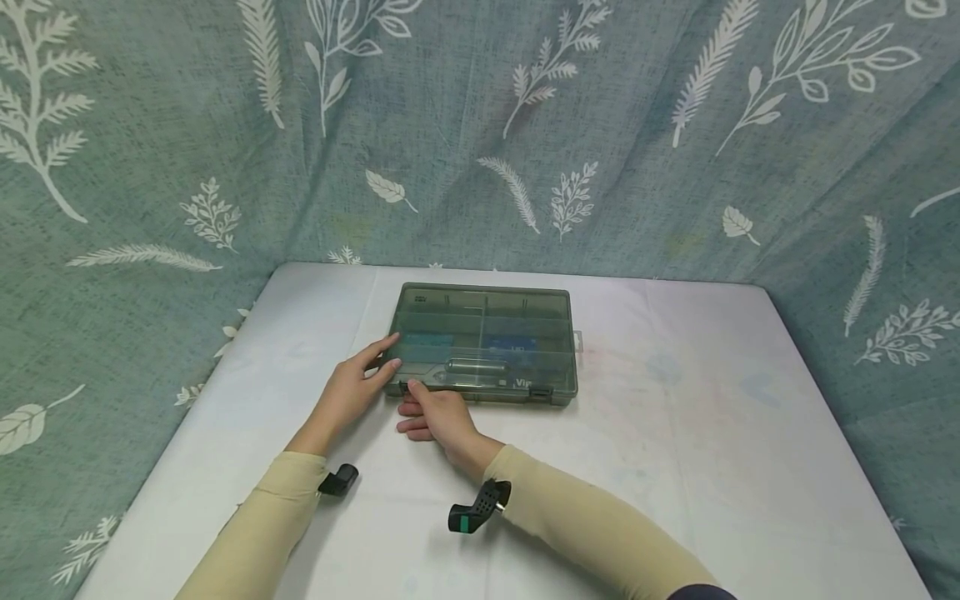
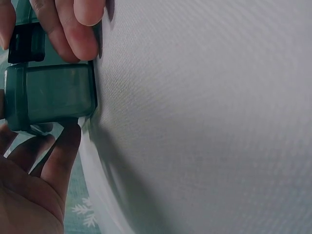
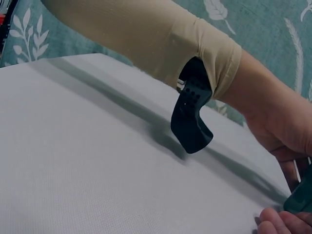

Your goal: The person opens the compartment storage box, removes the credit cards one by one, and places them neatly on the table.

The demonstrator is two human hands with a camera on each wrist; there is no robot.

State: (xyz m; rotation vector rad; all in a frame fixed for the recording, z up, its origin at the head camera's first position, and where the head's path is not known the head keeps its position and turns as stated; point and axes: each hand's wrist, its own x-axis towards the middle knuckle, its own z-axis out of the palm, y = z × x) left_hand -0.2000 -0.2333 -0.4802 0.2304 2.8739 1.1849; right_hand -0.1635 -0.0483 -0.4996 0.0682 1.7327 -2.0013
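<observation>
A flat, see-through green plastic storage box (image 1: 525, 300) lies on the table with its lid down. Through the lid show a teal piece (image 1: 427, 346) and a blue piece (image 1: 512, 343). My left hand (image 1: 351, 387) holds the box's left end, thumb on the lid edge and fingers against the short side (image 2: 61, 92). At the front left corner, my right hand (image 1: 446, 421) has its thumb at the dark latch (image 2: 27, 44), its other fingers bent below along the front face. A second latch (image 1: 540, 393) sits at the front right, untouched.
A white cloth covers the table (image 1: 675, 467). Leaf-patterned green-blue fabric (image 1: 450, 167) hangs behind and at both sides. A black wrist mount (image 1: 480, 508) juts from the right sleeve, another mount (image 3: 192, 117) from the left. A hanging tab (image 1: 578, 342) sticks out at the box's right.
</observation>
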